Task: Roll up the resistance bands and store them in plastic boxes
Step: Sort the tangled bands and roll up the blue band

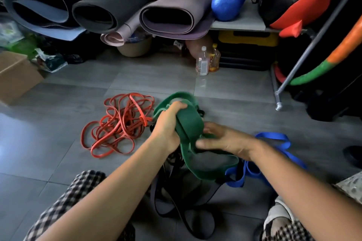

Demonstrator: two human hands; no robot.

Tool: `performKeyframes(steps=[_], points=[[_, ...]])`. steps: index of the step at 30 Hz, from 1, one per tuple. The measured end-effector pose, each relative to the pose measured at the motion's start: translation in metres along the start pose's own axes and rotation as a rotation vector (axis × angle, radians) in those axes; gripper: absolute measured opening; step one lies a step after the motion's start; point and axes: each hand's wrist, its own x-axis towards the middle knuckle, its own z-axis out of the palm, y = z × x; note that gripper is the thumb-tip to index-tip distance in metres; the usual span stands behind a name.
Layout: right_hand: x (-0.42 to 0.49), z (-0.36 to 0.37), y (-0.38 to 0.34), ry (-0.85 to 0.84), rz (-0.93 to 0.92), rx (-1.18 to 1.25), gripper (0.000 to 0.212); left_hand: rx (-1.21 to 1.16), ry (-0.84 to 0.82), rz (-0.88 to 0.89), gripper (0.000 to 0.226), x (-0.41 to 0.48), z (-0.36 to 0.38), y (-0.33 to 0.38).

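left hand: my left hand (172,121) is clamped tight round the wound part of the green band (191,123), at the centre of the frame, above the floor.
right hand: my right hand (221,140) has its fingers straight and apart. it touches the band's loose length just right of centre and grips nothing that i can see.
green band: one thick wad sits in my left fist. a long loop hangs slack from it toward the lower centre, so the roll is only part made.
red bands (119,123): a tangled heap on the floor, left of centre, not rolled.
blue band (274,138): lies loose on the floor at the right, beside my right forearm, not rolled.
black bands (176,207): slack loops on the floor in the lower centre, under my arms, not rolled.
plastic boxes: i see none that i can name as such.
done so far: by my reckoning very little, about half of one roll, and nothing is stored.
left to do: finish winding the green, roll the red, blue and black, then box them all.
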Motion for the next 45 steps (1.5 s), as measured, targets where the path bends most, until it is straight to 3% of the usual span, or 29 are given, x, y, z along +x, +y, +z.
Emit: performKeyframes(steps=[3, 4, 9, 13, 15, 17, 19, 22, 24, 27, 29, 31, 40, 43, 45], points=[[0.015, 0.023, 0.012, 0.125, -0.029, -0.147, 0.082, -0.116, -0.041, -0.047, 0.016, -0.002, -0.002, 0.014], [0.020, 0.029, 0.014, 0.204, -0.041, -0.148, 0.085, -0.138, -0.056, -0.051, 0.018, -0.002, -0.003, 0.017], [0.029, 0.036, 0.011, 0.382, -0.156, -0.308, 0.037, -0.063, -0.119, 0.071, 0.027, 0.008, -0.019, 0.028], [0.022, 0.020, -0.022, 0.602, -0.313, -0.184, 0.028, 0.243, -0.384, 0.090, 0.079, 0.014, -0.042, 0.028], [0.017, 0.009, -0.038, 0.666, -0.361, -0.080, 0.027, 0.469, -0.557, 0.091, 0.093, 0.010, -0.045, 0.015], [0.017, 0.007, -0.048, 0.693, -0.382, 0.055, 0.028, 0.672, -0.560, 0.119, 0.098, 0.003, -0.034, -0.011], [0.018, 0.012, -0.054, 0.662, -0.378, 0.158, 0.028, 0.719, -0.402, 0.266, 0.068, -0.002, -0.018, -0.034], [0.018, 0.008, -0.059, 0.503, -0.405, 0.381, 0.028, 0.471, -0.146, 0.406, 0.008, -0.010, -0.001, -0.023], [0.016, -0.007, -0.052, 0.428, -0.411, 0.377, 0.040, 0.190, -0.110, 0.332, 0.017, -0.010, 0.000, 0.004], [0.010, -0.018, -0.032, 0.216, -0.247, 0.145, 0.055, -0.309, -0.179, 0.190, 0.016, -0.009, -0.003, 0.041], [0.013, -0.008, -0.020, 0.045, -0.149, 0.016, 0.060, -0.408, -0.142, 0.170, 0.019, -0.006, -0.009, 0.049], [0.020, 0.010, -0.015, -0.018, -0.121, -0.014, 0.069, -0.417, -0.129, 0.120, 0.020, -0.006, -0.010, 0.048], [0.038, 0.061, -0.012, -0.055, -0.268, 0.173, 0.037, -0.349, -0.311, 0.053, 0.025, -0.008, -0.019, 0.039], [0.029, 0.054, -0.021, -0.170, -0.279, 0.170, 0.041, -0.149, -0.353, 0.024, 0.032, -0.012, -0.027, 0.051], [0.026, 0.039, -0.025, -0.147, -0.293, 0.164, 0.061, 0.116, -0.399, 0.002, 0.043, -0.013, -0.034, 0.056]])
